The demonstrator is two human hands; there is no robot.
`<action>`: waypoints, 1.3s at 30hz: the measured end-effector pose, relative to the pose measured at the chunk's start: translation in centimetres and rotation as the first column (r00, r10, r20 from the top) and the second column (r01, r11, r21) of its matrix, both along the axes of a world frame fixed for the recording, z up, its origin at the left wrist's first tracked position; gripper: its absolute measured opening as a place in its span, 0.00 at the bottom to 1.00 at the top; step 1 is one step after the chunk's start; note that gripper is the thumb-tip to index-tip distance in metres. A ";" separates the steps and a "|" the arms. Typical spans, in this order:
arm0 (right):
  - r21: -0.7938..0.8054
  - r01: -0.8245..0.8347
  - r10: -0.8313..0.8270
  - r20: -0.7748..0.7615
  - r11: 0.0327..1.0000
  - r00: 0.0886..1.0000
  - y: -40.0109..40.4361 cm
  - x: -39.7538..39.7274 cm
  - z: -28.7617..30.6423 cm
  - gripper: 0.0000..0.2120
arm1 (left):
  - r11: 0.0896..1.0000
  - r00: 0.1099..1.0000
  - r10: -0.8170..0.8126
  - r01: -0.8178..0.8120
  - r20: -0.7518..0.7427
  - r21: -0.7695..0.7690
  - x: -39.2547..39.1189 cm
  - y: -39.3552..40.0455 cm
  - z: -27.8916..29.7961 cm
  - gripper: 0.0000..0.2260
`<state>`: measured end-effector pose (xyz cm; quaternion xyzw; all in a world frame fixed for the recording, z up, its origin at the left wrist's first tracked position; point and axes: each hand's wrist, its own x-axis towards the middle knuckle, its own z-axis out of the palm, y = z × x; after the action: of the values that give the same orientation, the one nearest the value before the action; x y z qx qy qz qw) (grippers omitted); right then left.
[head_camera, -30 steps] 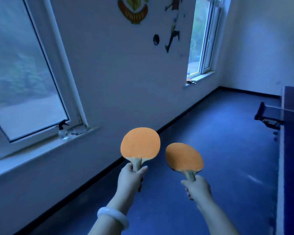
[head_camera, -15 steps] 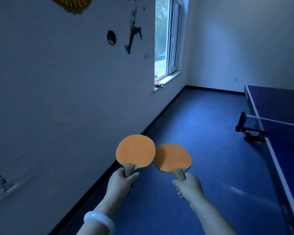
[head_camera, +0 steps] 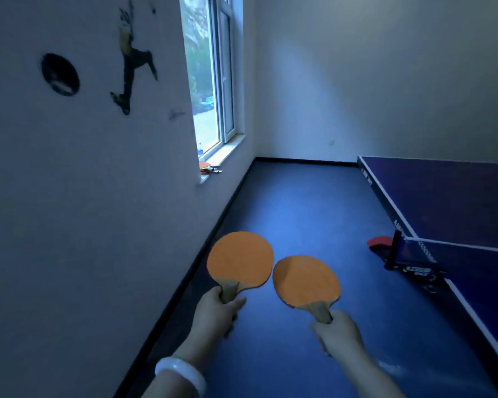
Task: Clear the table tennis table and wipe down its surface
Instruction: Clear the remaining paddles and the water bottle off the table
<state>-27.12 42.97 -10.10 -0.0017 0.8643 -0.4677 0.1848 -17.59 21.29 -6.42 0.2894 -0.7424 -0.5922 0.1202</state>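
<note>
Orange paddles stand upright, our left hand [head_camera: 216, 313] gripping one paddle [head_camera: 240, 260], our right hand [head_camera: 337, 331] the other paddle [head_camera: 306, 280], rims nearly touching.

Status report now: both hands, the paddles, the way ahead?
Left hand grips left paddle. Right hand grips right paddle. Table at right, floor ahead open.

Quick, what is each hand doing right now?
Left hand: closed around the handle of the left paddle.
Right hand: closed around the handle of the right paddle.
</note>
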 end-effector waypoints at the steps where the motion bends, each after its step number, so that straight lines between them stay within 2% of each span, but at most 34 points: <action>1: -0.012 0.022 -0.022 0.025 1.000 0.999 -0.8 -2.3 -0.2 0.08 | 1.000 1.000 -0.024 0.024 0.019 0.001 -2.4 -0.9 -0.6 0.09; 5: -0.063 0.069 -0.070 -0.015 0.996 0.997 -5.3 -13.6 -0.7 0.07 | 0.999 0.999 -0.048 0.048 -0.002 0.014 -14.2 -4.6 -1.0 0.08; 9: -0.151 0.033 -0.036 -0.013 0.988 0.999 -10.2 -26.3 -0.7 0.06 | 0.998 0.998 -0.064 0.064 -0.007 0.019 -26.1 -8.9 -1.4 0.09; 13: -0.158 -0.025 0.025 -0.003 0.987 1.000 -15.3 -37.1 0.0 0.07 | 0.999 0.999 -0.032 0.032 0.013 0.018 -36.0 -13.8 -1.4 0.10; 23: -0.096 -0.185 0.190 0.038 0.978 0.981 -32.1 -58.6 -1.0 0.06 | 0.998 0.998 0.021 -0.025 0.057 0.059 -56.6 -28.9 -4.3 0.10; 30: -0.070 -0.213 0.216 0.037 0.975 0.976 -44.1 -74.8 -0.2 0.06 | 0.995 0.998 0.049 -0.051 0.031 0.082 -73.7 -40.9 -4.3 0.12; 39: -0.078 -0.243 0.249 0.077 0.967 0.965 -54.5 -92.1 -1.7 0.08 | 0.996 0.994 0.055 -0.061 0.092 0.058 -90.9 -49.4 -4.8 0.14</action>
<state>-119.21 -11.53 -11.83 -0.0953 0.8323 -0.4698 0.2785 -108.45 -28.14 -11.24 0.3409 -0.7198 -0.5972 0.0949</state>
